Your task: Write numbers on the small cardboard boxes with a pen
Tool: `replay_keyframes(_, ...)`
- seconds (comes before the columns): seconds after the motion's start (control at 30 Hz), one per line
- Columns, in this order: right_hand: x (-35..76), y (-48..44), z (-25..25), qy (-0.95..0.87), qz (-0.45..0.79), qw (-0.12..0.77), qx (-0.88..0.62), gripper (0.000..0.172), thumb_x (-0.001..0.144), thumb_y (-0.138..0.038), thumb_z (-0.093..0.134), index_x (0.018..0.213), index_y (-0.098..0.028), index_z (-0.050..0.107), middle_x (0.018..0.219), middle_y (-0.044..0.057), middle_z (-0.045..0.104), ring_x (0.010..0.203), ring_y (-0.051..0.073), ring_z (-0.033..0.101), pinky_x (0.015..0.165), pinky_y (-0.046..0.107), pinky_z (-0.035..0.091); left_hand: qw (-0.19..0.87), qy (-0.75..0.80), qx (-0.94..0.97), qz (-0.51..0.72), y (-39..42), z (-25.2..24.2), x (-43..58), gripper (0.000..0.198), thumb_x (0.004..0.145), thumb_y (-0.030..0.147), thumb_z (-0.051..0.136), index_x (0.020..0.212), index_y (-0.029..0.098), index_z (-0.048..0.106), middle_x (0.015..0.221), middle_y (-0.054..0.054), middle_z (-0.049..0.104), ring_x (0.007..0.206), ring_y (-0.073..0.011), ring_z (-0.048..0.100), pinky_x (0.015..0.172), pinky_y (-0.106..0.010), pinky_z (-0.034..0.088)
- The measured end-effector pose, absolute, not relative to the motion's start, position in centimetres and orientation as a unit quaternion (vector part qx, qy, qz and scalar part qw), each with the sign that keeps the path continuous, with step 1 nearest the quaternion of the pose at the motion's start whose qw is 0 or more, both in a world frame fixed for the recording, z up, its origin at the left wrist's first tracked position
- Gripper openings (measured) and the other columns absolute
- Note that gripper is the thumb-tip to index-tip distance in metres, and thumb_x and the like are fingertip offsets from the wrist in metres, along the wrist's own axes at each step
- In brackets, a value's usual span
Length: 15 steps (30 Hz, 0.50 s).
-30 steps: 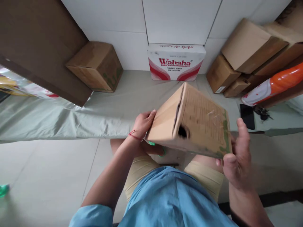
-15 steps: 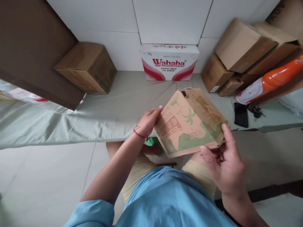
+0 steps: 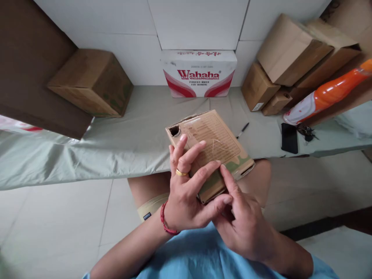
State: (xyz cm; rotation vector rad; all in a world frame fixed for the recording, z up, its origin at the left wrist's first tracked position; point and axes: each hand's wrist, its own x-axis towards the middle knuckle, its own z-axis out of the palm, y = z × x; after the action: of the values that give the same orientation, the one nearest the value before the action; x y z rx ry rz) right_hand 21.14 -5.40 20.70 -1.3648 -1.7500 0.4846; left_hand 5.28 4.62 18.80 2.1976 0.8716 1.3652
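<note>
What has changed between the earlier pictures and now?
The cardboard box has turned, bringing its text-covered face up. The left hand has moved from the box's left side onto that face; the right hand has shifted left, close beside it. A pen has come into view. The white box, bottle and phone stayed put.

Illumination moderate, diffuse and cool; the floor (image 3: 58, 209) reads paler at left than at right, and the brown cardboard panel (image 3: 35, 69) at upper left sits in deep shade. Small glossy highlights on the orange bottle (image 3: 334, 92). Wide-angle distortion slants objects near the edges; fine print on the held carton (image 3: 209, 130) is soft, large red lettering (image 3: 199, 75) behind it legible.
</note>
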Motion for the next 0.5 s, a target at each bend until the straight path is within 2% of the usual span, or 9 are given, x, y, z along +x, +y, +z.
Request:
replay_keyframes(0.07,23.2,-5.6,21.6,-0.717,0.189,0.412,-0.529,0.074,0.101,-0.019,0.067,0.170,-0.034,0.046,0.089,-0.001,0.083,0.059,0.015,0.073,0.066,0.027,0.067,0.197,0.313,0.802,0.469,5.0,19.1,4.6,0.049,0.083,0.050,0.088,0.128,0.034,0.078,0.153,-0.010,0.065,0.163,-0.0492,0.036,0.135,-0.073,0.024)
replay_keyframes(0.13,26.3,-4.8,21.8,-0.683,0.124,0.439,-0.571,0.052,0.101,-0.020,0.067,0.149,-0.040,0.068,0.084,-0.004,0.081,0.059,0.014,0.070,0.066,0.028,0.064,0.205,0.304,0.810,0.459,5.6,19.3,3.8,0.046,0.082,0.039,0.087,0.126,0.032,0.079,0.151,-0.011,0.066,0.162,-0.0489,0.038,0.133,-0.073,0.029)
replay_keyframes(0.2,30.1,-2.4,20.7,-0.594,0.054,0.472,-0.649,0.030,0.105,-0.025,0.064,0.128,-0.036,0.080,0.079,-0.002,0.078,0.062,0.016,0.070,0.067,0.030,0.060,0.222,0.304,0.805,0.458,5.9,19.6,3.1,0.040,0.083,0.028,0.081,0.123,0.029,0.079,0.150,-0.012,0.067,0.162,-0.0479,0.041,0.131,-0.072,0.035)
replay_keyframes(0.27,33.8,1.7,18.4,-0.560,0.037,0.451,-0.695,0.028,0.106,-0.032,0.060,0.124,-0.027,0.081,0.079,0.002,0.076,0.066,0.018,0.070,0.070,0.033,0.058,0.224,0.327,0.792,0.464,5.8,20.0,2.6,0.037,0.084,0.018,0.075,0.119,0.028,0.079,0.146,-0.012,0.070,0.159,-0.0456,0.047,0.130,-0.070,0.038)
replay_keyframes(0.37,38.1,8.4,14.1,-0.610,0.054,0.227,-0.757,0.030,0.101,-0.025,0.059,0.116,-0.017,0.084,0.104,0.013,0.081,0.090,0.025,0.075,0.086,0.038,0.057,0.177,0.365,0.789,0.461,5.4,20.5,2.5,0.034,0.085,0.010,0.073,0.114,0.029,0.079,0.135,-0.009,0.077,0.149,-0.0413,0.060,0.133,-0.070,0.035)
replay_keyframes(0.43,39.7,11.9,12.0,-0.625,0.058,0.080,-0.774,0.041,0.102,-0.021,0.053,0.132,-0.015,0.080,0.125,0.019,0.078,0.101,0.029,0.075,0.089,0.040,0.055,0.155,0.355,0.807,0.446,5.4,20.8,2.7,0.038,0.087,0.008,0.074,0.118,0.030,0.078,0.133,-0.007,0.080,0.140,-0.0375,0.069,0.131,-0.066,0.042)
replay_keyframes(0.5,40.4,14.1,10.6,-0.629,0.079,0.002,-0.774,0.049,0.101,-0.015,0.052,0.145,-0.016,0.073,0.133,0.022,0.075,0.104,0.030,0.075,0.087,0.039,0.053,0.152,0.330,0.827,0.429,5.6,20.9,3.0,0.043,0.090,0.008,0.073,0.127,0.030,0.077,0.138,-0.007,0.079,0.134,-0.0344,0.073,0.125,-0.059,0.053)
